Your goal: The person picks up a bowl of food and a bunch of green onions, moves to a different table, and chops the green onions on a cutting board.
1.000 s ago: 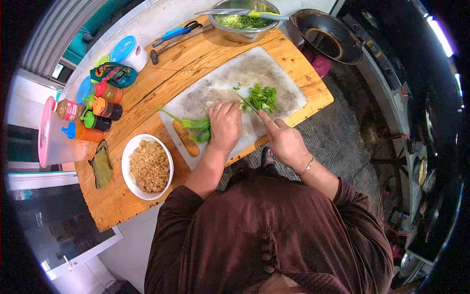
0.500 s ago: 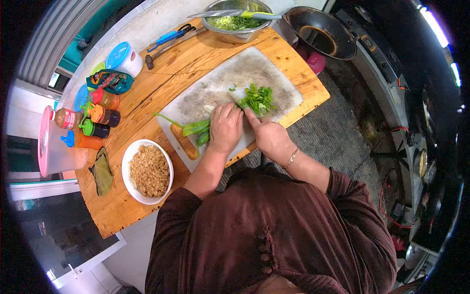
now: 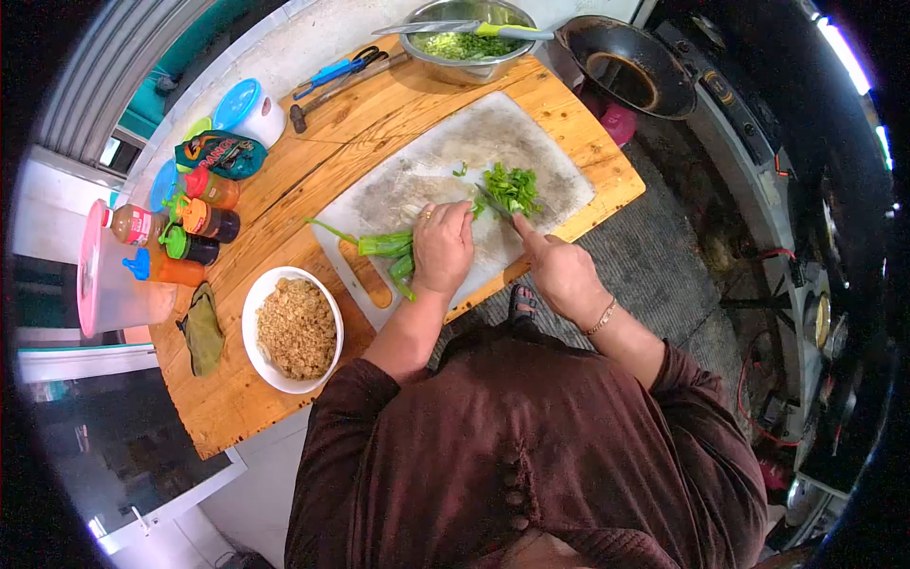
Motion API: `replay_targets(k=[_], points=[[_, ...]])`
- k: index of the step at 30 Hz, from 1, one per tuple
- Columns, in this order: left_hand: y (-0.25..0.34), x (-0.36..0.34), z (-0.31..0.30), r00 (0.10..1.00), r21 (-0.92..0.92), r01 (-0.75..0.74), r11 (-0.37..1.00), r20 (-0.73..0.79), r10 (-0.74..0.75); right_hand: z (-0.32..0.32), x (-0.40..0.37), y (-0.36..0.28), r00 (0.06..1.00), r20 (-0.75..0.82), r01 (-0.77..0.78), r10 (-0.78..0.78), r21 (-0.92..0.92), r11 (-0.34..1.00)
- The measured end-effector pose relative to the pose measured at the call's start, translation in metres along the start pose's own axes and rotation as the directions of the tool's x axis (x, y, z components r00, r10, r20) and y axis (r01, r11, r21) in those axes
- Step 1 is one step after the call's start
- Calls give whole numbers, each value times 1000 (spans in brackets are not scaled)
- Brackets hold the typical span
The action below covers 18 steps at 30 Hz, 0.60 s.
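Note:
In the head view, my left hand (image 3: 444, 248) is closed over a bunch of green vegetable stalks (image 3: 387, 245), pressing them onto the white cutting board (image 3: 455, 156). The stalk ends stick out to its left. My right hand (image 3: 569, 280) grips a knife (image 3: 495, 202), its handle mostly hidden in the fingers. The blade points up and left, between my left hand's fingertips and a small pile of chopped greens (image 3: 512, 188). A few cut bits lie loose on the board.
A white bowl of brown crumbly food (image 3: 296, 327) stands at the table's left. Sauce bottles (image 3: 210, 220) and a blue-lidded tub (image 3: 248, 109) line the far left. A metal bowl of chopped greens (image 3: 466, 68) has another knife (image 3: 512, 31) across it. A black wok (image 3: 630, 71) sits at upper right.
My right hand has moved right and down with the knife, away from my left hand, showing more blade. My left hand stays on the stalks. The whole view has shifted slightly.

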<state>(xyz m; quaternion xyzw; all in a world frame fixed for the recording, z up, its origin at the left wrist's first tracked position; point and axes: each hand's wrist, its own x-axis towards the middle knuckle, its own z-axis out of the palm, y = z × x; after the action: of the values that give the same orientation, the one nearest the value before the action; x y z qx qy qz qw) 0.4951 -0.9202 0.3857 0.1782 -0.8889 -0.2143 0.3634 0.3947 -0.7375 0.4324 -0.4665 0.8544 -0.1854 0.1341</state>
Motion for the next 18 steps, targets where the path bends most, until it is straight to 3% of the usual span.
replay_targets(k=[7,11,18], points=[[-1,0,0,997,-37,-81,996,7,81,-5,4,-30,996,89,19,-6,-149,989],[-4,0,3,994,-19,-114,993,1,114,4,22,-29,995,64,87,-80,-108,990],[3,0,-4,1000,-105,-18,994,12,20,3,1,-23,995,69,77,-69,-121,990]])
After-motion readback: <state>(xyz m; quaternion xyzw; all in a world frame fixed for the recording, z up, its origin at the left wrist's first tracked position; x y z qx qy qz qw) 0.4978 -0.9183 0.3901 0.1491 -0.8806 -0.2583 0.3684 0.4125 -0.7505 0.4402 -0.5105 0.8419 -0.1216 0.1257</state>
